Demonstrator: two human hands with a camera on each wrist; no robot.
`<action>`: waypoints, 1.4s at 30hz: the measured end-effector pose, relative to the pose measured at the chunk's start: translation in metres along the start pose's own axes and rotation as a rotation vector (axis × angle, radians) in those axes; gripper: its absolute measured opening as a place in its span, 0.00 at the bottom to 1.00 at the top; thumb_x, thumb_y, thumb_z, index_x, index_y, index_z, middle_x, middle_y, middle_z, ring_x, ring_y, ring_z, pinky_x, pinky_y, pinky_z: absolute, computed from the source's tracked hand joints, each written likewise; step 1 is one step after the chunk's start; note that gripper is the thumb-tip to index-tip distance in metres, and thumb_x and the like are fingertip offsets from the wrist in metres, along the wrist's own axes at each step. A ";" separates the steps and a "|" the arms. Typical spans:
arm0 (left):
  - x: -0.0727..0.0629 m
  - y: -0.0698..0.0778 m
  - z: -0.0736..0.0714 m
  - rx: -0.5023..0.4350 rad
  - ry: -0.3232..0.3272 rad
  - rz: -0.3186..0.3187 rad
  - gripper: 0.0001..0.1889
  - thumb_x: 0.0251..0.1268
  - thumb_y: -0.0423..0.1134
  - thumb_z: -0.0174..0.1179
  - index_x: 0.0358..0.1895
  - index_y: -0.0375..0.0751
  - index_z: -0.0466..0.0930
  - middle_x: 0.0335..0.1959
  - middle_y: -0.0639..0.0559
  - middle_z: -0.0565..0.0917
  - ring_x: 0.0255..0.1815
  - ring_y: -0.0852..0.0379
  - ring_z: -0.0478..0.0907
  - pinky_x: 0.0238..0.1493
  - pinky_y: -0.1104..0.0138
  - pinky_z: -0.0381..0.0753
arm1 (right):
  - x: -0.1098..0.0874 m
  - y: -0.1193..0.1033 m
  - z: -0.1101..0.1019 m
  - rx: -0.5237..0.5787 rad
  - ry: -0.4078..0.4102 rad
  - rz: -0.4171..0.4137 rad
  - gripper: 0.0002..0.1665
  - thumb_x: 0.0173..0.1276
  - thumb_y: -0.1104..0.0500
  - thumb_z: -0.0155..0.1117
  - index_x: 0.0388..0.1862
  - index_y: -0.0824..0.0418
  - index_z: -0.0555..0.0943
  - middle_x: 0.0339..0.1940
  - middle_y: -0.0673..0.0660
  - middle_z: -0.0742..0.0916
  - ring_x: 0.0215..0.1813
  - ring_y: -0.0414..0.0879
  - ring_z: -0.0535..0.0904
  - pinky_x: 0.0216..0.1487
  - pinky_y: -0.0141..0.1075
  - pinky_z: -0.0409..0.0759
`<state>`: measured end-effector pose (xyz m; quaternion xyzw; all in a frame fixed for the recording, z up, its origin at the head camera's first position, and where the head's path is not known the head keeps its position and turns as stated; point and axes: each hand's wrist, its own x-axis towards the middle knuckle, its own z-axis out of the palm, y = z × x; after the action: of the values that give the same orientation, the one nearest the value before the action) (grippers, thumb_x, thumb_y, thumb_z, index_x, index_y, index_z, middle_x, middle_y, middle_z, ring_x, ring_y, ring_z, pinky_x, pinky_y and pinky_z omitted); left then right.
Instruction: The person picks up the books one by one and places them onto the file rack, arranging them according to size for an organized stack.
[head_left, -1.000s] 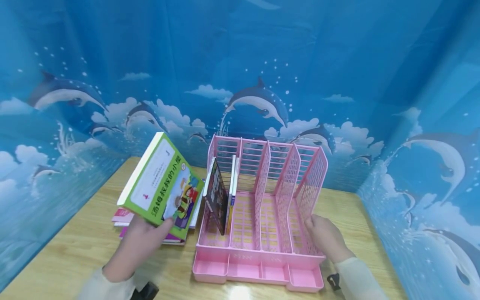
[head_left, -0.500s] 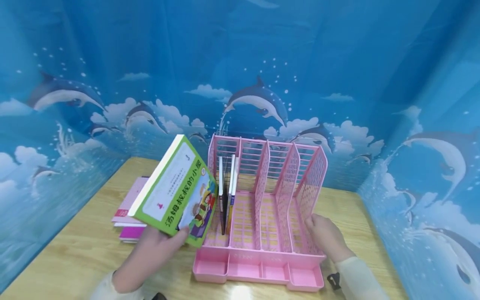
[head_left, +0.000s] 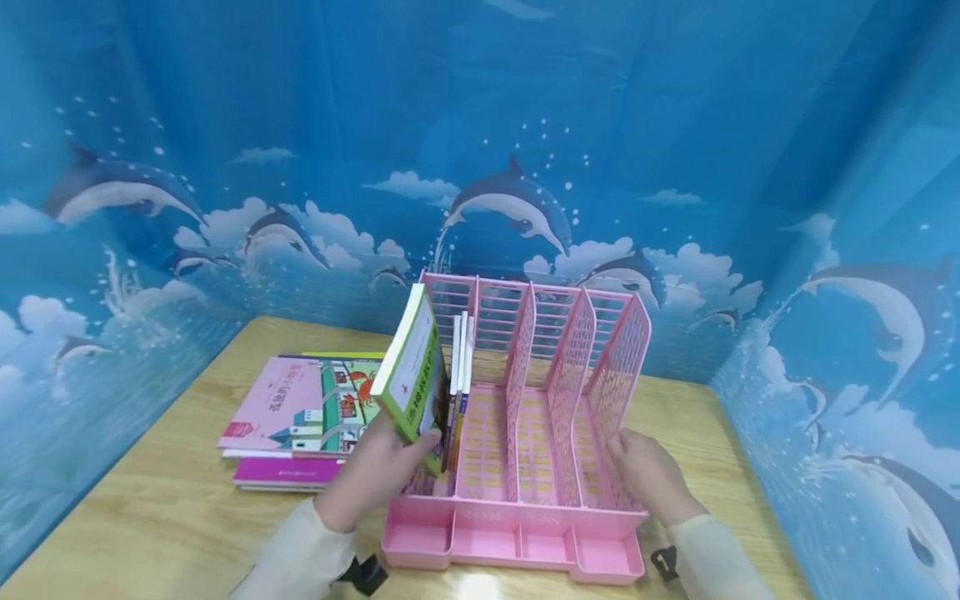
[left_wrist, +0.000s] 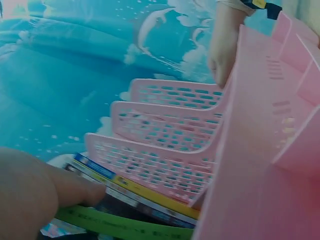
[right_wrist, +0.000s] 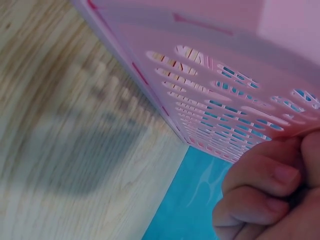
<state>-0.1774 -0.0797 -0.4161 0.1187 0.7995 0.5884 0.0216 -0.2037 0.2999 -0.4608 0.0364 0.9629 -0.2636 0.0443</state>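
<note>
My left hand [head_left: 382, 467] grips a thick green book [head_left: 411, 375] by its lower part, thumb on the cover. The book stands tilted at the leftmost compartment of a pink file rack [head_left: 517, 508]. Beside it, two thin books [head_left: 463, 358] stand upright against that compartment's right divider. In the left wrist view, the thumb lies over the green spine [left_wrist: 125, 227], close to the thin books' spines [left_wrist: 145, 195]. My right hand [head_left: 651, 471] holds the rack's right side wall; in the right wrist view its curled fingers [right_wrist: 255, 175] are at the perforated panel's edge.
A pile of books lies left of the rack, with a pink picture book [head_left: 277, 400] on top and a purple one [head_left: 285, 472] below. Small trays [head_left: 547, 546] line the rack's front. A dolphin-print curtain [head_left: 300, 125] surrounds the wooden table [head_left: 150, 467].
My left hand has carried the green book rightward to the leftmost compartment and turned it more upright. The dark thin book, leaning left before, now stands against its neighbour. The right hand stays put.
</note>
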 end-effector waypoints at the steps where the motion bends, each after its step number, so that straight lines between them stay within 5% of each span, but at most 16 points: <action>1: 0.003 -0.002 0.003 -0.005 -0.012 -0.014 0.49 0.70 0.30 0.63 0.85 0.50 0.40 0.78 0.30 0.61 0.58 0.30 0.81 0.45 0.47 0.89 | 0.000 0.000 0.000 0.010 -0.004 0.004 0.27 0.85 0.47 0.42 0.50 0.66 0.82 0.20 0.54 0.73 0.24 0.48 0.70 0.26 0.39 0.73; 5: 0.014 -0.011 0.009 0.012 -0.116 -0.045 0.51 0.67 0.29 0.66 0.85 0.52 0.43 0.73 0.30 0.69 0.38 0.37 0.85 0.27 0.51 0.89 | 0.000 0.002 0.001 0.035 -0.008 0.011 0.27 0.85 0.48 0.42 0.51 0.66 0.82 0.20 0.54 0.73 0.24 0.48 0.70 0.26 0.40 0.73; 8: 0.019 -0.019 0.011 0.038 -0.201 -0.044 0.56 0.67 0.27 0.65 0.85 0.66 0.36 0.80 0.36 0.59 0.28 0.41 0.82 0.20 0.56 0.86 | 0.001 0.003 0.001 0.039 -0.005 0.011 0.26 0.85 0.48 0.42 0.49 0.66 0.82 0.20 0.54 0.73 0.24 0.48 0.69 0.26 0.39 0.72; 10: 0.020 -0.022 0.013 0.070 -0.207 -0.039 0.59 0.67 0.26 0.64 0.83 0.74 0.31 0.86 0.46 0.46 0.32 0.41 0.83 0.19 0.59 0.85 | 0.001 0.003 0.000 0.043 -0.007 0.008 0.26 0.85 0.48 0.42 0.48 0.66 0.82 0.20 0.54 0.73 0.24 0.48 0.70 0.26 0.40 0.73; 16: 0.023 -0.023 0.019 0.255 -0.067 0.026 0.56 0.63 0.25 0.68 0.85 0.61 0.41 0.80 0.40 0.62 0.62 0.39 0.80 0.44 0.63 0.89 | 0.001 0.001 0.000 0.051 -0.014 0.007 0.29 0.85 0.48 0.42 0.59 0.70 0.80 0.23 0.54 0.76 0.25 0.48 0.72 0.27 0.40 0.75; 21: 0.025 -0.025 0.022 0.390 0.051 0.046 0.51 0.60 0.24 0.69 0.84 0.56 0.53 0.71 0.39 0.74 0.55 0.46 0.83 0.51 0.57 0.88 | 0.000 -0.001 0.000 0.066 -0.029 0.015 0.30 0.85 0.48 0.43 0.65 0.71 0.77 0.26 0.55 0.80 0.26 0.48 0.74 0.28 0.40 0.76; 24: 0.027 -0.026 0.023 0.422 0.069 0.037 0.50 0.63 0.26 0.69 0.84 0.55 0.52 0.70 0.40 0.76 0.54 0.47 0.84 0.54 0.55 0.87 | 0.000 -0.001 0.000 0.065 -0.034 0.015 0.30 0.85 0.48 0.43 0.65 0.71 0.77 0.24 0.55 0.78 0.25 0.48 0.73 0.27 0.40 0.75; 29: 0.034 -0.026 0.023 0.411 0.075 -0.010 0.48 0.67 0.31 0.68 0.85 0.49 0.48 0.66 0.40 0.80 0.54 0.46 0.85 0.50 0.55 0.88 | 0.001 -0.001 0.001 0.071 -0.030 0.023 0.31 0.85 0.47 0.42 0.67 0.70 0.76 0.24 0.55 0.79 0.25 0.48 0.73 0.28 0.40 0.76; 35: 0.026 -0.023 0.017 0.260 0.087 -0.084 0.44 0.68 0.35 0.68 0.82 0.48 0.52 0.61 0.43 0.81 0.49 0.47 0.85 0.39 0.58 0.90 | 0.003 -0.001 0.002 0.072 -0.027 0.014 0.30 0.84 0.48 0.42 0.66 0.69 0.77 0.24 0.54 0.79 0.26 0.48 0.74 0.29 0.39 0.77; 38: 0.016 -0.021 0.007 0.253 0.125 -0.079 0.31 0.70 0.37 0.67 0.74 0.44 0.67 0.46 0.47 0.84 0.34 0.52 0.84 0.27 0.64 0.87 | 0.002 0.000 0.002 0.069 -0.020 0.010 0.29 0.84 0.49 0.43 0.65 0.69 0.78 0.24 0.54 0.79 0.26 0.48 0.75 0.30 0.39 0.77; 42: 0.006 -0.025 -0.020 0.390 0.196 -0.065 0.08 0.73 0.40 0.63 0.49 0.45 0.81 0.27 0.53 0.79 0.20 0.56 0.74 0.19 0.67 0.77 | 0.001 0.001 0.001 0.067 -0.016 0.016 0.29 0.84 0.49 0.42 0.65 0.69 0.78 0.23 0.54 0.78 0.26 0.48 0.74 0.30 0.39 0.77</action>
<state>-0.1913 -0.1043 -0.4328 0.0372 0.8999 0.4303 -0.0606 -0.2042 0.3005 -0.4625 0.0436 0.9529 -0.2955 0.0531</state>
